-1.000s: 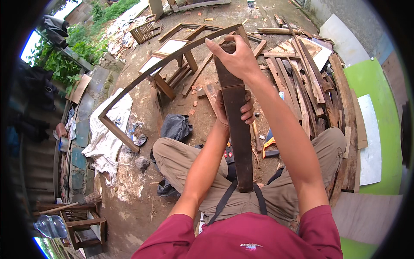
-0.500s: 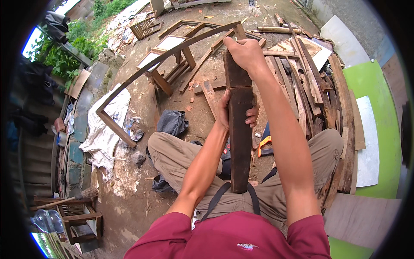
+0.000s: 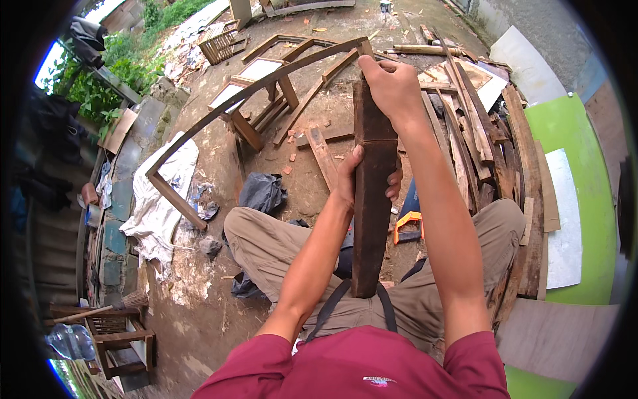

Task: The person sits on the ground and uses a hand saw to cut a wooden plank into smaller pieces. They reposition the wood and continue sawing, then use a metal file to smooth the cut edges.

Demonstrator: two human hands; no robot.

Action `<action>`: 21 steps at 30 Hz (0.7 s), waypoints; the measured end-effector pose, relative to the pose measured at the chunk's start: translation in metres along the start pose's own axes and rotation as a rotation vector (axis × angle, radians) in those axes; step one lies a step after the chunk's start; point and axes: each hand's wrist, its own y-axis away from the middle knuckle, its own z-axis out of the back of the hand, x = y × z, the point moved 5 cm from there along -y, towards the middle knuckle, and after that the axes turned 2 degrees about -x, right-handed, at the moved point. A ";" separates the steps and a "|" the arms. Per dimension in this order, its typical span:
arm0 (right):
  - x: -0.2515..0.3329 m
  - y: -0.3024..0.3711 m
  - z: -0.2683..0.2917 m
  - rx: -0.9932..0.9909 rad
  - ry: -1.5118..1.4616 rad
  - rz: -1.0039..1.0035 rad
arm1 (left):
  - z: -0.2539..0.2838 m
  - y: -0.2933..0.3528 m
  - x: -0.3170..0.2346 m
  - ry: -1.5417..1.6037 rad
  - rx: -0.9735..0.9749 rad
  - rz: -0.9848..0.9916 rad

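Note:
I sit on the ground holding a dark wooden board upright in front of my chest, its lower end near my lap. My left hand wraps around the board's middle, thumb on its front face. My right hand is closed over the board's top end. A curved wooden frame piece runs from the board's top out to the left, ending in an angled strut. Below my hands, a handsaw with an orange handle lies on the ground beside my right leg.
Wooden frames and stools lie on the dirt ahead. A stack of planks is at the right, beside a green sheet. A white cloth and a dark bag lie at the left. A small wooden chair stands lower left.
The board has swung from a slight tilt to nearly upright and come closer to me. My right hand has moved right along with its top end; my left hand keeps its grip.

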 end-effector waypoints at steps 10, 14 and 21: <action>-0.034 -0.039 0.035 -0.147 0.116 -0.055 | -0.017 -0.010 -0.021 -0.710 -0.502 0.037; -0.060 -0.055 0.051 -0.238 0.195 -0.113 | -0.011 -0.024 -0.013 -0.709 -0.615 -0.023; -0.091 -0.052 0.085 -0.243 0.193 -0.123 | -0.004 -0.053 0.003 -0.819 -0.528 0.058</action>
